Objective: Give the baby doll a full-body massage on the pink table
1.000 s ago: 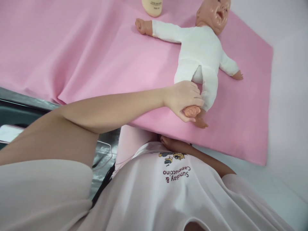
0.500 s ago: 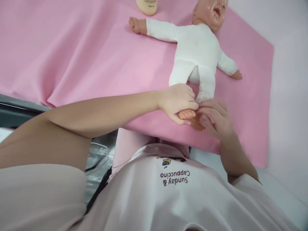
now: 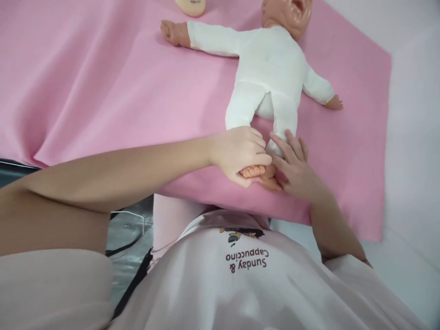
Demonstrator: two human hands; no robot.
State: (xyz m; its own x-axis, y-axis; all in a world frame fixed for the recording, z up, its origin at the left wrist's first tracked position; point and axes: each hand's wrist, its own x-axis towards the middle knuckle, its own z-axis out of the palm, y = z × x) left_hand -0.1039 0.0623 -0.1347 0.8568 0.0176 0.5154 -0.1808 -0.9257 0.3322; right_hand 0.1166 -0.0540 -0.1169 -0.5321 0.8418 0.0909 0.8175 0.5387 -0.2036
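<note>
A baby doll [image 3: 268, 68] with a white cloth body lies on its back on the pink sheet, its feet towards me. My left hand [image 3: 242, 153] is closed around the doll's foot [image 3: 253, 171] on the left side, and the toes stick out below my fingers. On the other leg [image 3: 285, 114], my right hand [image 3: 295, 167] rests with fingers spread, touching the white cloth near the ankle. The second foot [image 3: 270, 183] shows bare between my hands, partly covered.
A pale yellow bottle [image 3: 191, 6] stands at the top, cut off by the picture's edge. The pink sheet [image 3: 137, 82] has folds on the left and ends near my body. A white surface [image 3: 412, 137] borders it on the right.
My right hand has opened from its curled hold near the foot and its fingers have spread up onto the lower leg. My left hand still grips the other foot. The view has shifted slightly.
</note>
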